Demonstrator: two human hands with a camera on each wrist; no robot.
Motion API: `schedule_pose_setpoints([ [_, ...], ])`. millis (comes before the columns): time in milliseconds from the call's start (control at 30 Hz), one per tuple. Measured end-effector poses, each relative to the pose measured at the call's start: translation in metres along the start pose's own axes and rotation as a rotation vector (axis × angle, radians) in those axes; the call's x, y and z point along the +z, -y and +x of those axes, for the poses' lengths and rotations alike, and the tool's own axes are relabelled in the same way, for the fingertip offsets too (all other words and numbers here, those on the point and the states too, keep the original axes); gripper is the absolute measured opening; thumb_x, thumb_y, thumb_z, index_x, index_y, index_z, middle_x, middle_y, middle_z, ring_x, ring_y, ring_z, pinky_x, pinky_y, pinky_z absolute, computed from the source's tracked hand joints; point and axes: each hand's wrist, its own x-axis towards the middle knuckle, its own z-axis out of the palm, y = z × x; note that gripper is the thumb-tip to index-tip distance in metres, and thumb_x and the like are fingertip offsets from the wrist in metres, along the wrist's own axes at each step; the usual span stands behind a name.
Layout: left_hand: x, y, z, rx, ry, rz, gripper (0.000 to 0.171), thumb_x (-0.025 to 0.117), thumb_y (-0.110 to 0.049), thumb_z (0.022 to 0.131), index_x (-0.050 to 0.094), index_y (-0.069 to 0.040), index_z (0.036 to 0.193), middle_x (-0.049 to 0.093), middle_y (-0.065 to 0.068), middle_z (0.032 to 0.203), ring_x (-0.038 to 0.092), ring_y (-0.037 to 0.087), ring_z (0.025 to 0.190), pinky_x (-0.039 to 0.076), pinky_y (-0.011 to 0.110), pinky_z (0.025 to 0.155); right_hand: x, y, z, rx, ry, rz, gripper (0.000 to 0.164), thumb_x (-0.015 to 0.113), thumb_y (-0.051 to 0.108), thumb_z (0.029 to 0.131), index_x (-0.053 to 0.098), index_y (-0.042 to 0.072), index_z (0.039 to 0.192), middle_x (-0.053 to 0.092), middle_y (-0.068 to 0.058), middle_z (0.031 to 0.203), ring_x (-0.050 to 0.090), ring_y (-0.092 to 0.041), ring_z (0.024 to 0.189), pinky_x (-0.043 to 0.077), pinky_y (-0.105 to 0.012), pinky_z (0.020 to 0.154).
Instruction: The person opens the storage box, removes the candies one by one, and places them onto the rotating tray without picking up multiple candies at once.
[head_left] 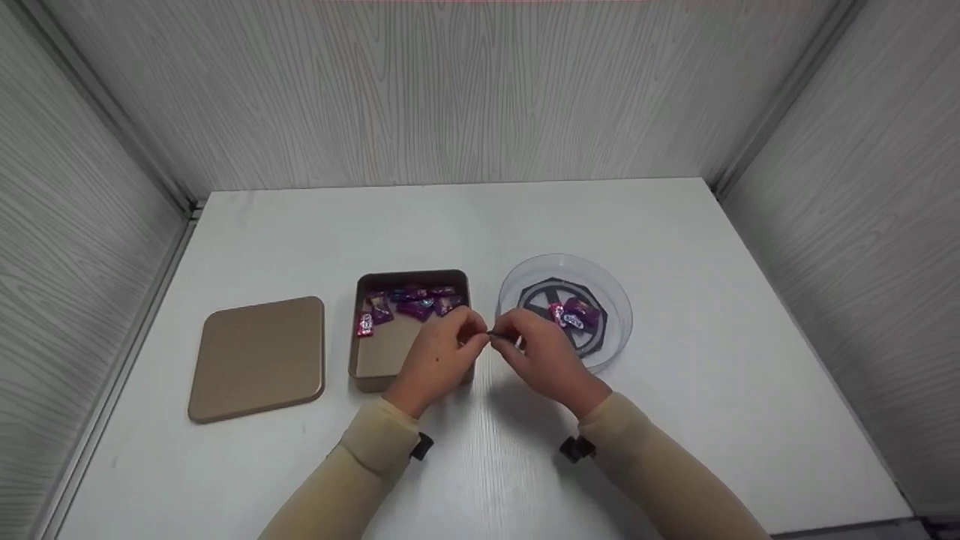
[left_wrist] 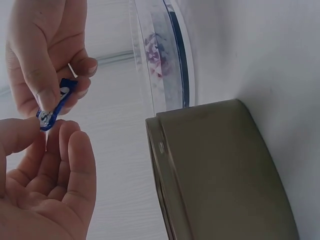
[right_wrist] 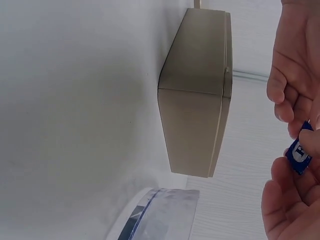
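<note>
Above the table [head_left: 675,420], both hands [head_left: 435,358] [head_left: 547,360] pinch a blue packet [left_wrist: 60,103].

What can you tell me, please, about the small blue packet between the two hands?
The small blue packet is narrow, with white printed patches on a shiny, foil-like wrapper; its contents are hidden. Slanting in the left wrist view, it is pinched by both the left hand and the right hand. In the head view it appears between the brown box and the clear bowl.
</note>
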Motion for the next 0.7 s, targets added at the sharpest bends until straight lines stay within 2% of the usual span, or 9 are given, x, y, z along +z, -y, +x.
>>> schedule_pose_setpoints([
  [100, -0.002, 0.001, -0.001, -0.005, -0.006, 0.003, 0.006, 0.066, -0.02, 0.098, 0.064, -0.018, 0.103, 0.066, -0.006, 0.099, 0.06, 0.011, 0.094, 0.052, 0.034, 0.085, -0.002, -0.005, 0.002, 0.047, 0.009, 0.026, 0.008, 0.071, 0.013, 0.096, 0.066, 0.016, 0.101, 0.063, 0.008, 0.093, 0.057, -0.008, 0.081, 0.052, -0.029, 0.072],
  [267, -0.003, 0.003, -0.003, -0.01, -0.014, -0.012, 0.008, 0.064, -0.022, 0.098, 0.064, -0.017, 0.105, 0.064, -0.006, 0.099, 0.06, 0.011, 0.093, 0.051, 0.033, 0.084, -0.016, -0.024, 0.007, 0.19, 0.017, 0.021, 0.007, 0.069, 0.017, 0.096, 0.066, 0.018, 0.103, 0.064, 0.007, 0.096, 0.059, -0.01, 0.086, 0.053, -0.031, 0.078],
  [500, -0.009, 0.007, -0.006, -0.038, -0.032, -0.003, 0.008, 0.062, -0.024, 0.099, 0.064, -0.02, 0.105, 0.063, -0.007, 0.1, 0.059, 0.011, 0.094, 0.051, 0.033, 0.085, -0.043, -0.067, 0.011, 0.393, 0.038, -0.017, 0.011, 0.064, 0.018, 0.099, 0.064, 0.011, 0.107, 0.064, -0.004, 0.104, 0.06, -0.021, 0.096, 0.05, -0.041, 0.085],
  [600, -0.013, 0.009, -0.007, -0.045, -0.038, 0.006, 0.007, 0.062, -0.024, 0.099, 0.064, -0.02, 0.104, 0.063, -0.007, 0.101, 0.059, 0.011, 0.095, 0.051, 0.033, 0.085, -0.05, -0.086, 0.009, 0.468, 0.061, -0.052, 0.014, 0.062, 0.019, 0.099, 0.064, 0.008, 0.108, 0.063, -0.009, 0.107, 0.058, -0.025, 0.099, 0.049, -0.044, 0.087],
  [700, -0.018, 0.011, -0.009, -0.048, -0.04, 0.006, 0.009, 0.062, -0.025, 0.099, 0.064, -0.019, 0.106, 0.062, -0.006, 0.101, 0.059, 0.012, 0.095, 0.051, 0.033, 0.085, -0.052, -0.097, 0.007, 0.539, 0.101, -0.098, 0.017, 0.059, 0.019, 0.101, 0.063, 0.006, 0.109, 0.063, -0.011, 0.107, 0.058, -0.027, 0.096, 0.05, -0.045, 0.083],
])
